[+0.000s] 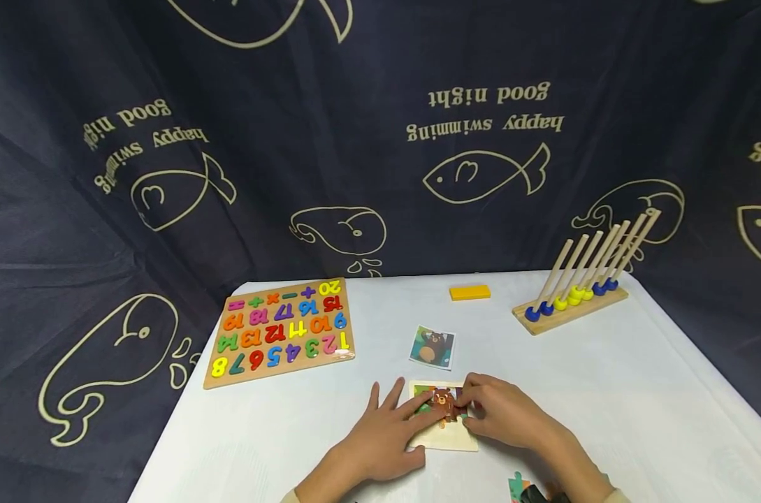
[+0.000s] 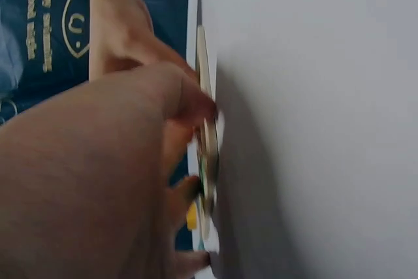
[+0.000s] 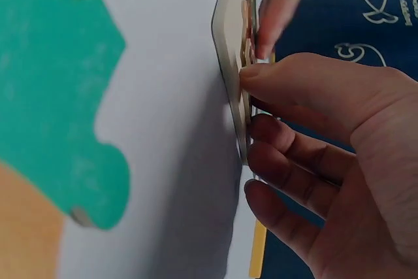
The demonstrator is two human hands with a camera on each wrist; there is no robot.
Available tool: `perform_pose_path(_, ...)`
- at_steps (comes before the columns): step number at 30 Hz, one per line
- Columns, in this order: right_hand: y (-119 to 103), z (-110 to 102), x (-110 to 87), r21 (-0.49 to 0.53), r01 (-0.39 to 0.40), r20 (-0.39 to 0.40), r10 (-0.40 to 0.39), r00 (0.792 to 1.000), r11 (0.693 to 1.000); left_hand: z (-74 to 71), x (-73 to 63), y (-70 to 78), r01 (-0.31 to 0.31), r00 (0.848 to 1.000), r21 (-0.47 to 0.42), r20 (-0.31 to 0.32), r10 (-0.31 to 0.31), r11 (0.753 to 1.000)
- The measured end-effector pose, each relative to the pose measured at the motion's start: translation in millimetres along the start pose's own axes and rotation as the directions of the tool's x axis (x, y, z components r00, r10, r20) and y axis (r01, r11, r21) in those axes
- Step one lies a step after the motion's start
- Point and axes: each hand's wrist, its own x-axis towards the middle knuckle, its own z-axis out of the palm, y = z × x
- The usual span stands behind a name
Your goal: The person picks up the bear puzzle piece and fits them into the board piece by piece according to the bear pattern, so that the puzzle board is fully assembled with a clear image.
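Observation:
A small wooden puzzle board lies on the white table. Its upper half carries picture pieces showing a brown bear, and its lower half is bare wood. My left hand spreads its straight fingers from the left, index and middle fingertips resting on the bear pieces. At the board's right side, my right hand pinches a dark puzzle piece between thumb and index finger; the fingers partly hide it. In the right wrist view, the right thumb touches the piece's edge just above the board.
Beyond the board lies a bear picture card, and farther back a yellow block. A number board sits at back left, a peg-and-bead counter at back right. Loose puzzle pieces lie near my right forearm.

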Motion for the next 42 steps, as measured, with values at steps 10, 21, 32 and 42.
perform_pose_path(10, -2, -9, -0.8, -0.056, 0.036, -0.016, -0.037, 0.999, 0.998, -2.0, 8.5, 7.6, 0.038, 0.999, 0.049, -0.026, -0.037, 0.998)
perform_pose_path(21, 3, -4, -0.2, 0.005, 0.032, -0.037, -0.032, 0.999, 0.999, -4.4, 9.5, 13.7, 0.097, 0.995, -0.011, -0.019, -0.098, 0.995)
perform_pose_path(32, 7, 1, -0.6, 0.001, -0.009, -0.037, 0.009, 0.999, 1.0, 2.6, 3.7, 6.3, 0.095, 0.995, -0.094, -0.03, -0.098, 0.991)
perform_pose_path(42, 13, -20, -17.6, 0.084, -0.076, -0.009, 0.077, 0.997, 0.994, 1.0, -0.1, 3.0, 0.103, 0.995, -0.125, 0.003, -0.103, 0.987)
